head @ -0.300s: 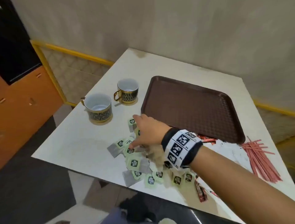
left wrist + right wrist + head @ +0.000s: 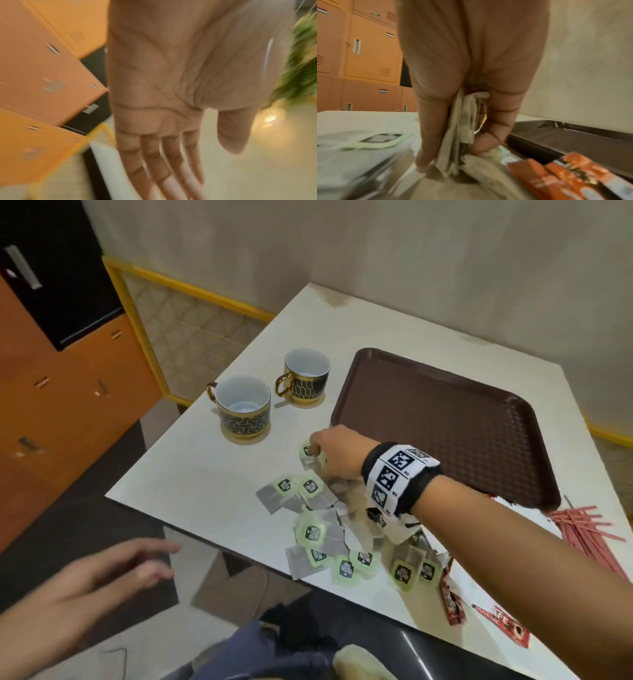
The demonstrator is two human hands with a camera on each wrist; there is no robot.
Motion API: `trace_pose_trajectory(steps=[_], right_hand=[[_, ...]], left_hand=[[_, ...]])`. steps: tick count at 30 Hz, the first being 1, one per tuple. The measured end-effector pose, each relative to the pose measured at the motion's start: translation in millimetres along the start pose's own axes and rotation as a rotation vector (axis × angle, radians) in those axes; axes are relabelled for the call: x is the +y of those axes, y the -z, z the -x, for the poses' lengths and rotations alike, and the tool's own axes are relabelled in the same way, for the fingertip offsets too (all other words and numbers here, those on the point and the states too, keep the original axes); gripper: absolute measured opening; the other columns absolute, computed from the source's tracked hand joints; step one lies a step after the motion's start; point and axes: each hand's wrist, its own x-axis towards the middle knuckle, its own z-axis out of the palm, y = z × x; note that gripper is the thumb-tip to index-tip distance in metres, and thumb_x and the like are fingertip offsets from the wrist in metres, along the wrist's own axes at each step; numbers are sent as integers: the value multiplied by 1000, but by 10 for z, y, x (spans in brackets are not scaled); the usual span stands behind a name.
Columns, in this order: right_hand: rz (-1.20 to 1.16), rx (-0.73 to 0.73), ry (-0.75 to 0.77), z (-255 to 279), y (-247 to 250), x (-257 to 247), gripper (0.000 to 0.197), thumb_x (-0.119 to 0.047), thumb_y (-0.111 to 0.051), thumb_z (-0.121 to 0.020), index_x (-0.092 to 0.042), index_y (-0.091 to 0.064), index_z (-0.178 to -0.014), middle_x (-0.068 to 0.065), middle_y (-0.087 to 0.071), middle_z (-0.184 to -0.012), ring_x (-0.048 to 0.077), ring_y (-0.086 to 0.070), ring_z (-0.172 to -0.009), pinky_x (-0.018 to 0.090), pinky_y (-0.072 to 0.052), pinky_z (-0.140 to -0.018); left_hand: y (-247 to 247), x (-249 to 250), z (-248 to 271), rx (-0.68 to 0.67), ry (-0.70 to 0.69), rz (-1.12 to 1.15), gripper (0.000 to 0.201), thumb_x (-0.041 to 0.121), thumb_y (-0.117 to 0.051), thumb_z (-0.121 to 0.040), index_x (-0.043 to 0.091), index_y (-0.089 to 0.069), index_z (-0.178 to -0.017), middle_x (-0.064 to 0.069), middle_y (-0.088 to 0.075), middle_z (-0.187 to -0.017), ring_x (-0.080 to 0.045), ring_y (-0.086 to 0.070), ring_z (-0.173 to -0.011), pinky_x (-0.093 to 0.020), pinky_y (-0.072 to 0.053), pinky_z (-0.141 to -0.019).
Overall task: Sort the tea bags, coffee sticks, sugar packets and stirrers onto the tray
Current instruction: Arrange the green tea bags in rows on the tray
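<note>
A loose pile of tea bags (image 2: 310,534) with green tags lies on the white table (image 2: 205,474) near its front edge. My right hand (image 2: 317,449) reaches over the pile and pinches a bunch of tea bags (image 2: 462,128) between thumb and fingers, its fingertips at the bag nearest the cups. The empty brown tray (image 2: 445,419) lies just right of that hand. Red stirrers (image 2: 582,529) lie to the right of the tray's near corner. Red coffee sticks (image 2: 452,601) lie under my forearm, orange in the right wrist view (image 2: 565,175). My left hand (image 2: 154,563) hovers open off the table's front left, palm flat (image 2: 163,81).
Two black-and-gold cups (image 2: 245,409) (image 2: 306,376) stand left of the tray. Orange lockers (image 2: 68,405) and a yellow rail (image 2: 191,289) lie beyond the table's left edge. A wall closes off the far side.
My left hand has come into view at the lower left. My right hand has shifted away from me, to the tea bag nearest the cups.
</note>
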Motion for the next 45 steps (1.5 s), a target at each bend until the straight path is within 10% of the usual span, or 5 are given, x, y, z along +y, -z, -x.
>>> trace_pose_trajectory(steps=[7,22,27,36,45], right_hand=[[-210,174,24,138,359,224,40,-21,-83,-72,-17,-65,-108,5,-63,-117,20,-60,-91,26,-46,-75],[-421,344,147,1072,915,145,48,-21,-88,-66,-15,-58,-103,-6,-65,-95,12,-64,-81,25,-52,-64],[-464,454,89,1106,844,263,53,-22,-88,-66,-15,-52,-105,-5,-61,-89,2,-54,-63,15,-44,-53],[-685,556,-66,1110,860,470,33,-32,-81,-76,-13,-59,-91,3,-68,-87,13,-66,-73,28,-55,-59],[-1086,442,-118,1075,754,469,24,-24,-71,-87,-5,-58,-95,10,-67,-84,15,-64,-67,26,-55,-61]], left_hand=[[-421,1150,-915,-92,-289,143,32,29,-57,-90,29,-62,-122,10,-70,-114,-1,-62,-109,-23,-52,-89],[-967,1797,-1640,-511,130,1107,26,17,-54,-88,1,-66,-104,-21,-67,-105,-35,-63,-101,-47,-36,-109],[-981,1705,-1746,-488,246,1258,34,4,-51,-90,-8,-53,-123,-32,-64,-114,-42,-69,-97,-50,-53,-87],[-1090,1536,-1939,-181,359,1327,50,28,-77,-72,5,-58,-113,-18,-65,-107,-26,-73,-82,-32,-61,-59],[-1196,1474,-2102,-364,624,1447,39,11,-65,-74,13,-41,-105,-2,-43,-80,-10,-44,-60,-12,-41,-64]])
